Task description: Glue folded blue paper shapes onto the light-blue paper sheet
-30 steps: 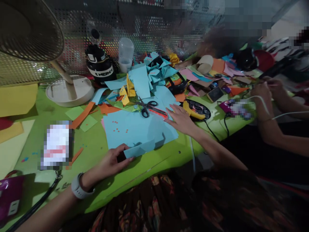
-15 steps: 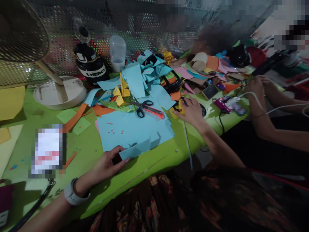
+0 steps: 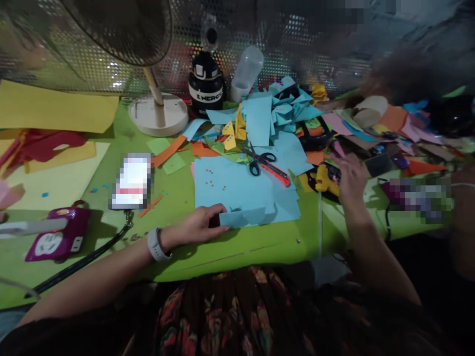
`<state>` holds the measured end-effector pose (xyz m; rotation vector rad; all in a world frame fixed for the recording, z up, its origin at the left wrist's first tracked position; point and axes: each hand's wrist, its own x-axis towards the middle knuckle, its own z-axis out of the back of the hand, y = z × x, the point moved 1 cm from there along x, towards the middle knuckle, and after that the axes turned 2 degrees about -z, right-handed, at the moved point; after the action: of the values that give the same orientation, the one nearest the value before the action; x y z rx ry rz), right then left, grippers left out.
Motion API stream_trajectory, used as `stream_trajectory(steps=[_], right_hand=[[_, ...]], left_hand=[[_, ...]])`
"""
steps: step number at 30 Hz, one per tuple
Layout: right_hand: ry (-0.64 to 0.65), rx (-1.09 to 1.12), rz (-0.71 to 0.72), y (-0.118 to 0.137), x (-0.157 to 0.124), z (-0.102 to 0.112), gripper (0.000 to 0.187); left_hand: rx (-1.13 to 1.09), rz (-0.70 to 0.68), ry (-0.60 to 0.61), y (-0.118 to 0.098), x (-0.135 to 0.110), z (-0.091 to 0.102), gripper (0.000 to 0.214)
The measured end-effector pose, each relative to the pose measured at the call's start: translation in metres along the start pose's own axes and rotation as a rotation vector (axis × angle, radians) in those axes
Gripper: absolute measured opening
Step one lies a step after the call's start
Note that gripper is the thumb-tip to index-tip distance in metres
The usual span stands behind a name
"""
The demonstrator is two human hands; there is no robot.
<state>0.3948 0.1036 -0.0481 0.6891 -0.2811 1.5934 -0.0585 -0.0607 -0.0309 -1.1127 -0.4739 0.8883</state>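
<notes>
My left hand (image 3: 202,223), with a pale watch on the wrist, pinches the end of a folded light-blue paper strip (image 3: 243,217) between thumb and fingers. The strip stands on edge over flat light-blue sheets (image 3: 237,185) with small red marks. On these sheets lie black scissors (image 3: 256,167) and a red cutter knife (image 3: 276,172). Over to the right, my right hand (image 3: 352,180) has its fingers curled down beside a yellow glue gun (image 3: 325,182) with a black part. Its fingertips are partly hidden, and whatever they hold does not show clearly.
A fan (image 3: 159,116), a black bottle (image 3: 206,86) and a clear plastic container (image 3: 247,71) stand along the back. Crumpled blue paper (image 3: 260,113) and coloured scraps spread rightward. A phone (image 3: 131,180) and a purple device (image 3: 61,235) lie left. Another person's arm (image 3: 462,217) is at far right.
The view has swung left, bringing the purple device and more yellow paper in. My right hand has shifted off the glue gun to its right, its spread fingers now curled. My left hand keeps the strip.
</notes>
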Motion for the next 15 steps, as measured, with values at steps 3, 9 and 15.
stream_trajectory(steps=[3,9,15], right_hand=[[-0.060,0.049,0.085,0.050,-0.001,0.008,0.065],[0.548,0.061,0.694,0.200,-0.036,-0.008,0.060],[0.660,0.127,0.837,0.245,-0.043,-0.029,0.067]], left_hand=[[0.031,-0.049,-0.010,0.002,0.000,0.000,0.024],[0.087,-0.091,0.037,0.000,-0.003,0.003,0.025],[0.128,-0.124,0.054,-0.003,-0.004,0.004,0.030]])
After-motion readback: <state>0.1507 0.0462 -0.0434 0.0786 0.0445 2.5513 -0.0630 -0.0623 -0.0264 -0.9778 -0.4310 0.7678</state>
